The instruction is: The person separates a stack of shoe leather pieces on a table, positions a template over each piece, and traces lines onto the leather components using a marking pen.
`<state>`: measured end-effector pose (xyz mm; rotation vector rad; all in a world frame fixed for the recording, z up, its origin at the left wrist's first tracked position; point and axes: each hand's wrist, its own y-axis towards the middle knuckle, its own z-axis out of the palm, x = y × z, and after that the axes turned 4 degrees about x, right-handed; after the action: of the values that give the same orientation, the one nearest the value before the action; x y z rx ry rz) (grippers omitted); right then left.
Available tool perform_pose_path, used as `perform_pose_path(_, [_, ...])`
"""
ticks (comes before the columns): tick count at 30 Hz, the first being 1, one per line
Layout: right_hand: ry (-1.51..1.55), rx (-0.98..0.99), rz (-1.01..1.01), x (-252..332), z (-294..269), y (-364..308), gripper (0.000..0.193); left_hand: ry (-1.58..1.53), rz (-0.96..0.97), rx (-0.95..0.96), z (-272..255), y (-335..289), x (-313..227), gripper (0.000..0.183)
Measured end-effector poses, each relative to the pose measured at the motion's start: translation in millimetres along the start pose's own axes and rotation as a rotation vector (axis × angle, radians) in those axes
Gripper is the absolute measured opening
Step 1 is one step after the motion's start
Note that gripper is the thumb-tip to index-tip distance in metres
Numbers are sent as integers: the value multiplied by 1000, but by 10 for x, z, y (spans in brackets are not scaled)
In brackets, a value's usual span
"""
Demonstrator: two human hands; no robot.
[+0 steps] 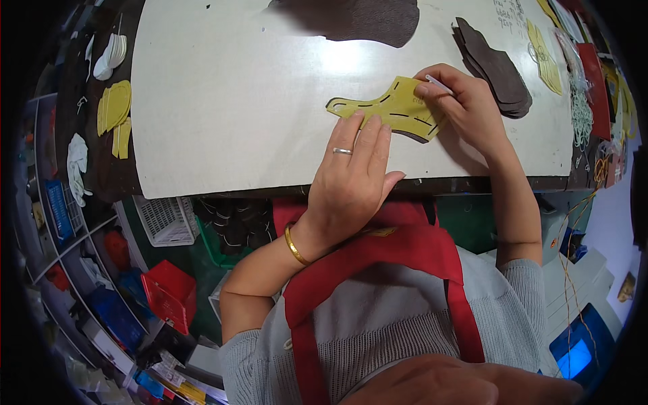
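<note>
A yellow pattern template (401,108) with dark slots lies on the white tabletop, over a dark brown leather-like piece (413,137) whose edge shows along its near side. My left hand (351,172) rests on the template's near left part, fingers stretched out and lying flat. At the template's right end is my right hand (469,111), fingers closed around a slim white marking stick (439,84). The stick's lower end is hidden by the fingers. I cannot tell whether it touches the template.
Dark brown cut pieces (496,71) are stacked at the right, and a larger one (374,20) lies at the far edge. Yellow templates (113,108) sit left of the white board (223,101). Below stand a white basket (165,223) and a red bin (169,295).
</note>
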<state>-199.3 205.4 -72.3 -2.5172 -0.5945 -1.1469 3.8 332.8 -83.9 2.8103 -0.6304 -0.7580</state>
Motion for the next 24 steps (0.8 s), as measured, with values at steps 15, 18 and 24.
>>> perform_pose_path(15, [54, -48, 89, -122, -210, -65, 31, 213, 97, -15, -55, 277, 147, 28])
perform_pose_path(18, [-119, -75, 58, -84, -177, -134, 32, 277, 109, 82, -111, 292, 115, 35])
perform_pose_path(24, [-319, -322, -92, -76, -236, -80, 20, 310, 165, 39, -18, 270, 23, 42])
